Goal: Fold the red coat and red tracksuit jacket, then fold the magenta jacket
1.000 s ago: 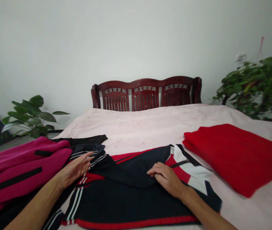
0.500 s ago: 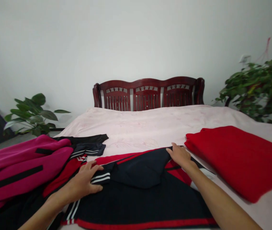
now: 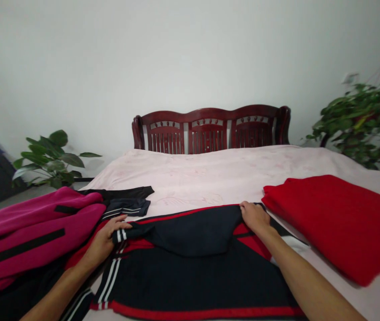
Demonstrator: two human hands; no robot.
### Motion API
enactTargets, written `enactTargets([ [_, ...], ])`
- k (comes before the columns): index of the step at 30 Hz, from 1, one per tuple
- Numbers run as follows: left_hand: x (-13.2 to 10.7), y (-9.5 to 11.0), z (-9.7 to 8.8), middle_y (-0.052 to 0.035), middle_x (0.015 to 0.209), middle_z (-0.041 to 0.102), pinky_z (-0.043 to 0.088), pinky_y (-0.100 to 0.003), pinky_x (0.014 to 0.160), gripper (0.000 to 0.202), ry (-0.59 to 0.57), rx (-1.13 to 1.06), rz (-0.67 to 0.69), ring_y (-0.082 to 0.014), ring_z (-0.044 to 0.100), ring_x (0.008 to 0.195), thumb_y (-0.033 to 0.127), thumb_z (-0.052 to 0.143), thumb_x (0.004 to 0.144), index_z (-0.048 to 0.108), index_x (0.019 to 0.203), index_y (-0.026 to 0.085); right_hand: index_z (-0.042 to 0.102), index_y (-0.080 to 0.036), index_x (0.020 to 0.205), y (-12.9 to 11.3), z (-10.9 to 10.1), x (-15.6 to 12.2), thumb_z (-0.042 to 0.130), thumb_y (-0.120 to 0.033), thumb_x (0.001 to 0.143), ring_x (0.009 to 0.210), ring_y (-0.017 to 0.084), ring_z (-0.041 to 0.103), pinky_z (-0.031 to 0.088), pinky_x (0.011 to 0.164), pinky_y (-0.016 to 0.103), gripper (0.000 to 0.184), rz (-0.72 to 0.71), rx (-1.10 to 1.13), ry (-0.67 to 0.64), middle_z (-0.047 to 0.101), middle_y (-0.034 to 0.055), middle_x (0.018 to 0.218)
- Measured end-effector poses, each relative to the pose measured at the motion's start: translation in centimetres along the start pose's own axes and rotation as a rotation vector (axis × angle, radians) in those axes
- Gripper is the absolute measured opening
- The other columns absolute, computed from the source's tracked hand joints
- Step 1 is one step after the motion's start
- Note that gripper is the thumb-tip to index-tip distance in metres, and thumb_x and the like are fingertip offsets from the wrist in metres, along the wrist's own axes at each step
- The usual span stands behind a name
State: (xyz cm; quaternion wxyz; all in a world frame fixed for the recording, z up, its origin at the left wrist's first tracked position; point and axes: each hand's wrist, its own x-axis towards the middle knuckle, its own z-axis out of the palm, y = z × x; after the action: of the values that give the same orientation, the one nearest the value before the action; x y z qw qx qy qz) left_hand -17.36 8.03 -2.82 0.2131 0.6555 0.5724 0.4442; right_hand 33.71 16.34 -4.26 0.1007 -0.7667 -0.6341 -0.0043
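Against a white wall, a double bed with a pale pink cover stands before a dark red wooden headboard, a leafy potted plant beyond its right corner and a smaller one beyond its left. A folded red blanket lies near the right edge, a magenta jacket at the left edge. Between them, at the near edge, lies a navy tracksuit top with red trim. Its sleeve crosses the body, and the striped cuff has shifted leftward since a moment ago. The left hand lies part-open on the cuff, its grip unclear; the right hand curls closed over the top's far edge.
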Motion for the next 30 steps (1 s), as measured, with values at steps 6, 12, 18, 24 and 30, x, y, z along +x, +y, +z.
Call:
enactTargets([
  [6, -1.3, 0.5, -0.1, -0.0073, 0.115, 0.071, 0.053, -0.038, 0.093, 0.044, 0.088, -0.468, -0.557, -0.0274, 0.065, 0.107, 0.035, 0.077, 0.066, 0.069, 0.108, 0.025, 0.061, -0.015, 0.124, -1.5, -1.5, -1.8, 0.045, -0.029, 0.094, 0.113, 0.032, 0.052, 0.041, 0.092, 0.044, 0.037, -0.117, -0.055, 0.165, 0.058, 0.0191, 0.121],
  [12, -1.5, 3.6, -0.3, -0.0048, 0.094, 0.073, 0.057, -0.031, 0.07, 0.057, -0.102, -0.641, -0.791, -0.019, 0.07, 0.075, 0.058, 0.068, 0.077, 0.06, 0.124, 0.027, 0.06, -0.025, 0.124, -6.4, -2.8, -8.7, 0.057, -0.039, 0.092, 0.106, 0.022, 0.053, 0.04, 0.095, 0.036, 0.036, -0.787, 0.257, 0.058, 0.063, 0.006, 0.114],
  [18, -0.7, 4.2, -0.5, -0.0062, 0.113, 0.07, 0.058, -0.035, 0.067, 0.071, -0.069, -0.513, -0.674, -0.0229, 0.07, 0.086, 0.05, 0.075, 0.071, 0.05, 0.135, 0.031, 0.064, -0.028, 0.115, -8.1, -1.3, -12.4, 0.057, -0.019, 0.089, 0.095, 0.022, 0.053, 0.04, 0.084, 0.037, 0.029, -0.965, 0.194, -0.009, 0.062, 0.0044, 0.101],
  [24, 0.4, 1.3, 0.6, -0.0088, 0.12, 0.068, 0.057, -0.032, 0.081, 0.069, 0.073, -0.304, -0.421, -0.022, 0.07, 0.095, 0.031, 0.072, 0.071, 0.05, 0.136, 0.019, 0.066, -0.024, 0.11, -6.5, -1.4, -12.2, 0.05, -0.006, 0.087, 0.091, 0.02, 0.053, 0.04, 0.083, 0.035, 0.034, -0.9, 0.302, 0.07, 0.06, 0.0048, 0.094],
  [30, 1.3, -1.0, -0.2, -0.012, 0.124, 0.067, 0.044, -0.044, 0.104, 0.047, 0.0, 0.532, -0.175, -0.0295, 0.061, 0.118, 0.023, 0.056, 0.076, 0.063, 0.123, 0.015, 0.069, -0.027, 0.109, -5.9, -2.5, -13.3, 0.053, -0.034, 0.095, 0.095, 0.019, 0.058, 0.042, 0.09, 0.036, 0.022, -0.917, 0.402, -0.042, 0.067, 0.0024, 0.098],
])
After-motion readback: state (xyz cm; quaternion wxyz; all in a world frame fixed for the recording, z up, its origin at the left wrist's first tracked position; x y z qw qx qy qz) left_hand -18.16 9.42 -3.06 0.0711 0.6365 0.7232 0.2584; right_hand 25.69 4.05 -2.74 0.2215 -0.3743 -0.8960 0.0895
